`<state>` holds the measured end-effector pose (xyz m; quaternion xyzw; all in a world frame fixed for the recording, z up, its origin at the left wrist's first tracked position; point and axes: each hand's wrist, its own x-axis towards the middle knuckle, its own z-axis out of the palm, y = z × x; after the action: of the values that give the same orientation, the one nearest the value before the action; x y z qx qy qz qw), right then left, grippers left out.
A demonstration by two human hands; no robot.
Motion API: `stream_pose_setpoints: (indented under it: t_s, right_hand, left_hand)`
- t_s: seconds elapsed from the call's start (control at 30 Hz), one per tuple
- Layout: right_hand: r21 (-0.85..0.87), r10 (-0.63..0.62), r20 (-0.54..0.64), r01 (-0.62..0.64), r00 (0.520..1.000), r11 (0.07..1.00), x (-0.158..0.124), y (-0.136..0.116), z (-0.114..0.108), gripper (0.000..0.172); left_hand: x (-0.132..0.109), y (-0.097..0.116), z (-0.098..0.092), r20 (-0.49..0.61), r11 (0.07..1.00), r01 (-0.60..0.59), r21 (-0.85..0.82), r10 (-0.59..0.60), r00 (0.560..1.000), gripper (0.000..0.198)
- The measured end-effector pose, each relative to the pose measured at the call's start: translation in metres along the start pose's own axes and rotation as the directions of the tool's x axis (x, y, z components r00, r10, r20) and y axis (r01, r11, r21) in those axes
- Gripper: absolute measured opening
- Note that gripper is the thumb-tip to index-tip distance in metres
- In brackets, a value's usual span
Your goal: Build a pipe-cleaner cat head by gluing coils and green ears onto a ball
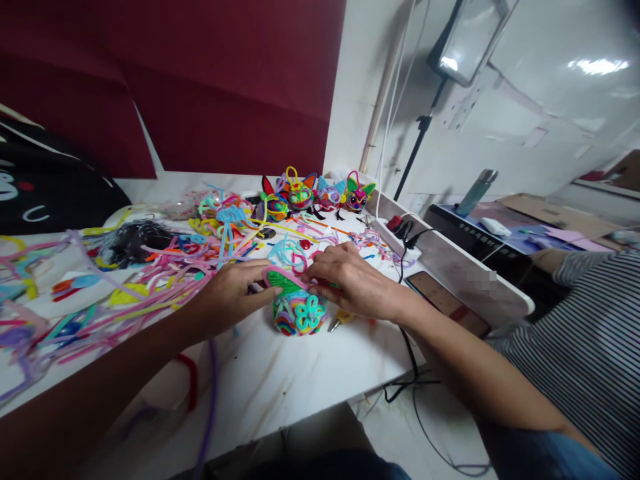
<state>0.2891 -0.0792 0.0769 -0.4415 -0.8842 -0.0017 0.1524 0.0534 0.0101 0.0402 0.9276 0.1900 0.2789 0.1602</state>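
A round ornament covered in coloured pipe cleaners (pixel 287 321) rests on the white table, a turquoise flower (pixel 309 315) on its front. At its top is a green ear with a pink edge (pixel 281 280). My left hand (pixel 233 297) pinches the ear's left side between thumb and fingers. Closed on the ear's right end, my right hand (pixel 347 280) hides part of it and of the ornament's top. Below the right hand a yellow tool with a metal tip (pixel 338 321) shows, mostly covered. Looped light-blue pipe cleaners (pixel 287 250) lie just behind the ornament.
Loose pipe cleaners (pixel 170 267) cover the table's left side. Several finished ornaments with ears (pixel 301 195) stand at the back. On the right are a power strip (pixel 400 233), a phone (pixel 447 303) and black cables (pixel 413 353). Beyond the partition (pixel 480 283) sits a person in a striped sleeve (pixel 585 327).
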Motion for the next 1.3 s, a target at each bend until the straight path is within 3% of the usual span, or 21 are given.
stream_pose_setpoints:
  t_s: [0.37,1.3]
  right_hand:
    - [0.075,0.068,0.0,-0.068,0.998,0.995,0.005,-0.003,-0.002,0.013]
    - [-0.019,0.094,0.029,-0.094,0.995,0.995,0.019,-0.002,0.001,0.013]
  left_hand:
    - [0.003,0.011,-0.002,-0.013,0.998,0.049,-0.035,-0.05,0.999,0.018]
    - [-0.002,0.021,0.008,-0.09,0.981,0.174,-0.086,-0.181,0.979,0.021]
